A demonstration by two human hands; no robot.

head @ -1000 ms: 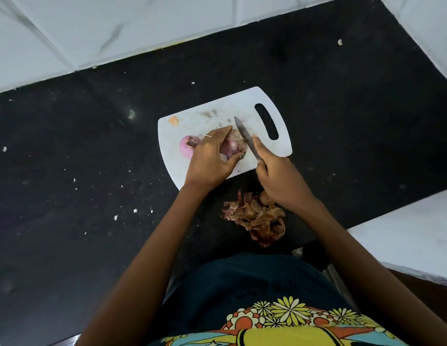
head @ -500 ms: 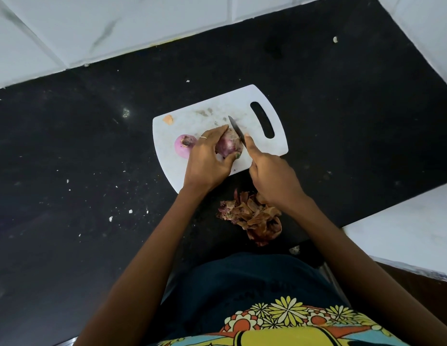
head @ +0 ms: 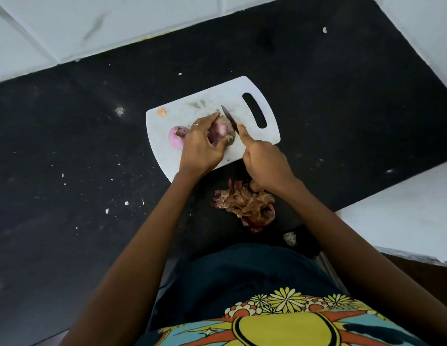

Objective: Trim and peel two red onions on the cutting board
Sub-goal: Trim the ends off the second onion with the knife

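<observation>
Head view, dead centre of the frame: white cutting board [head: 192,158] on the dark surface [head: 67,146], left hand [head: 201,146] with fingers wrapped round the second red onion [head: 221,129], still in patchy skin, right hand [head: 264,163] gripping the knife [head: 229,118], blade at its right end. Looks like the trimming step, so next is a steady push down clear of the thumb. The peeled onion [head: 176,137] sits just left.

Soft, even daylight — pale tiles slightly washed out, black countertop [head: 67,146] dim; wide-angle bending at edges, mild blur.
</observation>
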